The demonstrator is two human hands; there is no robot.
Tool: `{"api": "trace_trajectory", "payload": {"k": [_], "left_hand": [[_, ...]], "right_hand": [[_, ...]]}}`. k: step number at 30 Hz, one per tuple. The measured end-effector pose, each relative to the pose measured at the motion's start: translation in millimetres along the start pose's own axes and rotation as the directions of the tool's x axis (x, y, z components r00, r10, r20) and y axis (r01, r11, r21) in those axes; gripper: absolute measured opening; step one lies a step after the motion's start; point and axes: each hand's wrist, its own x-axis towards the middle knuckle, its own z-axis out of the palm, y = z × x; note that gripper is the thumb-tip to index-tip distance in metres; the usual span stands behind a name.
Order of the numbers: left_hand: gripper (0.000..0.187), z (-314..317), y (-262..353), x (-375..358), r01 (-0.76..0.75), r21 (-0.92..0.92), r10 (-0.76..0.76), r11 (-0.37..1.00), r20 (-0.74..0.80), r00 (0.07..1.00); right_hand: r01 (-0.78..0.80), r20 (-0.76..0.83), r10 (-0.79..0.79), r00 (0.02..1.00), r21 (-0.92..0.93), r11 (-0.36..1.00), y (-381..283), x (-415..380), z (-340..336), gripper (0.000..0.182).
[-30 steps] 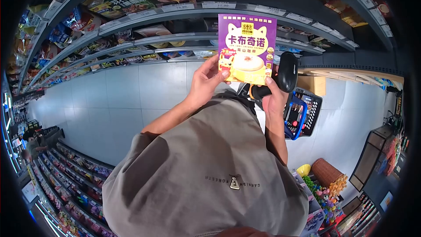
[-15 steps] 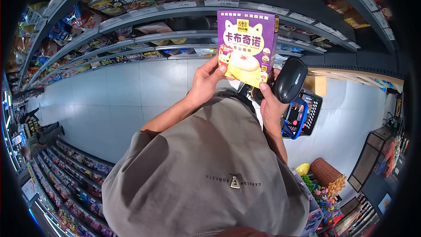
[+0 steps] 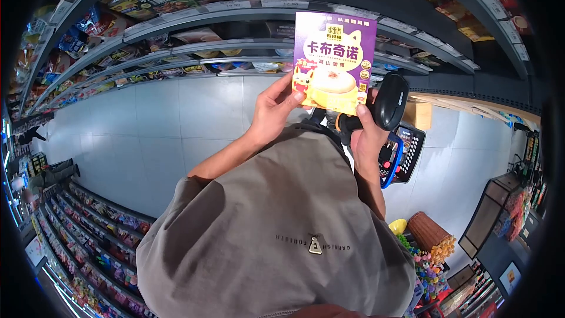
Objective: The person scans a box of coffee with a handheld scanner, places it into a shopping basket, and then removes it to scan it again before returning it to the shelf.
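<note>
A purple and yellow cappuccino coffee box (image 3: pixel 334 62) is held up in front of the shelves, its printed front facing me. My left hand (image 3: pixel 275 109) grips its lower left corner, thumb on the front and the other fingers behind. In my right hand (image 3: pixel 369 133) is a black barcode scanner (image 3: pixel 392 101), its head beside the box's lower right edge. The right thumb also presses on the box's lower right corner. Most of the scanner's handle is hidden by the hand, with a bit of orange showing.
Curved by the lens, a shelf (image 3: pixel 268 5) with price tags and packaged goods spans the top. A black shopping basket (image 3: pixel 406 153) with a blue handle is at the right. A wicker basket (image 3: pixel 431 232) lies lower right. Another person (image 3: pixel 56 175) is at the far left.
The box has turned more square to me, so its right side no longer shows and glare lies on its upper left. The scanner has shifted slightly left and up.
</note>
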Motion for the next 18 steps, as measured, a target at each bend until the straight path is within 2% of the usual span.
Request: {"api": "trace_trajectory", "payload": {"k": [3,7,8,10,12,18], "left_hand": [[0.050,3,-1,-2,-0.011,-0.025,0.011,1.000,-0.013,1.000],[0.053,16,-3,-4,-0.067,-0.107,0.070,0.992,0.023,0.997],[0.053,23,-1,-3,-0.086,-0.091,0.087,0.992,0.004,0.996],[0.053,29,3,-4,-0.111,-0.080,0.110,0.991,-0.013,0.994],[0.058,33,6,-6,-0.220,-0.061,0.220,0.974,-0.013,0.975],[0.065,43,6,-8,-0.288,0.018,0.288,0.958,-0.001,0.958]], "right_hand": [[-0.037,0.005,0.037,0.999,-0.028,0.999,-4,-1,-5,0.047],[-0.102,0.012,0.102,0.995,0.022,0.995,-12,10,-14,0.057],[-0.124,0.014,0.123,0.992,0.072,0.990,-15,14,-15,0.063],[-0.129,0.003,0.129,0.992,0.054,0.990,-10,17,-17,0.064],[-0.136,-0.011,0.137,0.991,0.034,0.990,-10,18,-15,0.066],[-0.190,0.028,0.189,0.982,0.072,0.979,-12,21,-21,0.067]]}}
